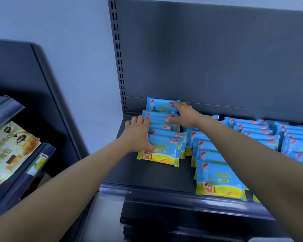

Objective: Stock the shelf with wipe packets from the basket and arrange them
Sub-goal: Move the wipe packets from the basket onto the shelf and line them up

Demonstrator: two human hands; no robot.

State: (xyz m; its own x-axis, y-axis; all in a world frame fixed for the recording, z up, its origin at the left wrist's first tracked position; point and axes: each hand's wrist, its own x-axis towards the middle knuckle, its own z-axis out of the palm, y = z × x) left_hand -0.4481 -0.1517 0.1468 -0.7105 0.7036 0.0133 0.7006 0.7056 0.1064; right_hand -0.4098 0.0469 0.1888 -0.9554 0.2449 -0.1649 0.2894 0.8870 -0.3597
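left hand (pixel 137 135), right hand (pixel 184 113), packets (pixel 164 151) (snack bag (pixel 12 145))

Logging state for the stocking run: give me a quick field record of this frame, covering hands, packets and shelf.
left hand: pressing left side of leftmost row, thumb on front packet
right hand: spread over the row's rear packets
leftmost row: packets overlapping, set back from shelf front edge
other rows: to its right, nearest one reaches the front edge
basket: not in view
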